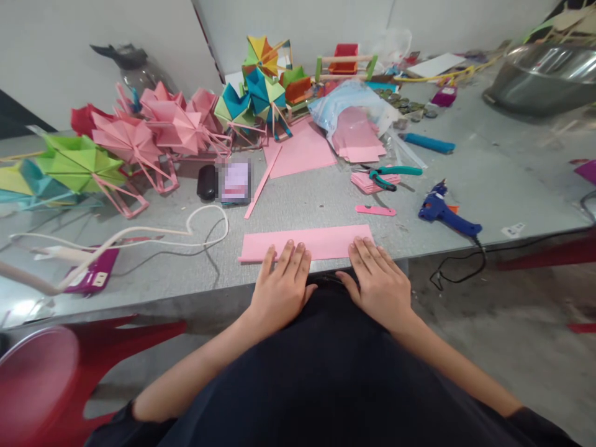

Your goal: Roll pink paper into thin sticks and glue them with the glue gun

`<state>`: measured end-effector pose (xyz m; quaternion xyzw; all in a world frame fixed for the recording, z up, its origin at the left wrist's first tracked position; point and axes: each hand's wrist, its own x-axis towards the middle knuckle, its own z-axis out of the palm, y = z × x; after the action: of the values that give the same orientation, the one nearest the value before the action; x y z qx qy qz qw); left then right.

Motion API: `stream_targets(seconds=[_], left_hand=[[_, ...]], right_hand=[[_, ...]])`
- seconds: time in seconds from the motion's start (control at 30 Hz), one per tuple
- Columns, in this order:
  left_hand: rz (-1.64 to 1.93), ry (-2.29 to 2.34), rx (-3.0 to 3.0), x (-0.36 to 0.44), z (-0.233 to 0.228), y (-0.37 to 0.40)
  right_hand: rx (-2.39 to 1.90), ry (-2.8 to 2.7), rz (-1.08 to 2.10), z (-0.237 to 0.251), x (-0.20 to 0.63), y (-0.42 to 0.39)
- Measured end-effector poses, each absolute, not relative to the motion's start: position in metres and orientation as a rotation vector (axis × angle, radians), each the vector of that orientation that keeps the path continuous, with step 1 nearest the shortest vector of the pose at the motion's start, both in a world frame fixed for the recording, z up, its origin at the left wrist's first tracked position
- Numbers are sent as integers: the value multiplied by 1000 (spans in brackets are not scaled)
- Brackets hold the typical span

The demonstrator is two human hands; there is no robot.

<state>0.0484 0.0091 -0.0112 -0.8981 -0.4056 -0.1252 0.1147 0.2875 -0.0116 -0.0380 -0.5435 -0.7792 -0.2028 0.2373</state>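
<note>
Pink folded paper (307,243) lies at the worktop's (488,180) near edge; left hand (280,287) and right hand (378,280) press it flat, fingers spread. A plastic bag (344,105) holds pink sheets.

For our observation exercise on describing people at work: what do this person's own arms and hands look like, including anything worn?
Both the left hand and the right hand are bare: no gloves, rings or watch show. The forearms are bare too. Dark sleeves begin near the elbows, part of a dark top. Fingernails look short and unpainted.

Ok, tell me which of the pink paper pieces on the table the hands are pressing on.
The long folded pink strip at the table's near edge: left hand and right hand lie flat on it. The larger pink sheet and pink stack lie farther back, untouched.
</note>
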Motion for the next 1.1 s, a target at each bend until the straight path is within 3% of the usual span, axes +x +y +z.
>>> stream_targets(seconds=[0.93, 1.1], left_hand=[[-376, -1466, -2334, -53, -9, 3], [-553, -1385, -2229, -44, -10, 1]], right_hand=[[-1473, -2115, -553, -40, 288, -12], [-1489, -2147, -534, -37, 289, -13]])
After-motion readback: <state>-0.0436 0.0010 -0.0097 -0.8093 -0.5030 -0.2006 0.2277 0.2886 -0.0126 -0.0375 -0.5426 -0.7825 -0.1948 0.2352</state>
